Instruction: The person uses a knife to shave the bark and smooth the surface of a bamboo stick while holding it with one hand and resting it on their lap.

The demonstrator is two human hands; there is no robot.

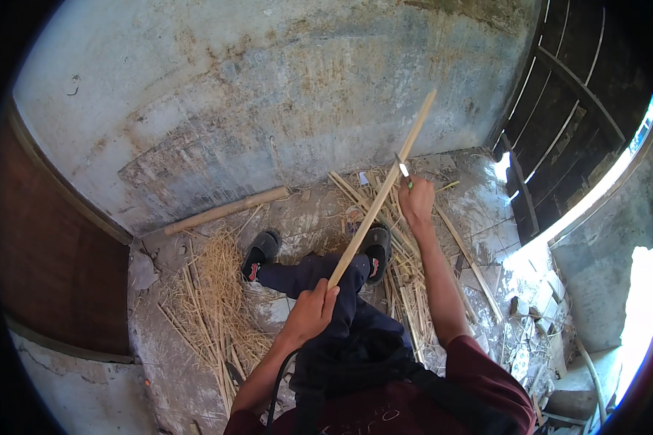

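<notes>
A long, flat, pale strip that looks like split bamboo (376, 205) slants up and away from me, over my right leg. My left hand (312, 312) is closed around its near end. In my right hand (416, 201) is a knife (403, 169) with a short bright blade and a bit of green at the handle. The blade lies against the strip's right side, toward its far part. My fingers wrap the handle and hide most of it.
Fine shavings and thin strips (221, 290) heap on the floor left of my feet. More split strips (406, 279) lie to the right. A round pole (226, 210) rests along the stained wall (268, 109). Broken rubble (540, 312) lies near the dark slatted door (566, 109).
</notes>
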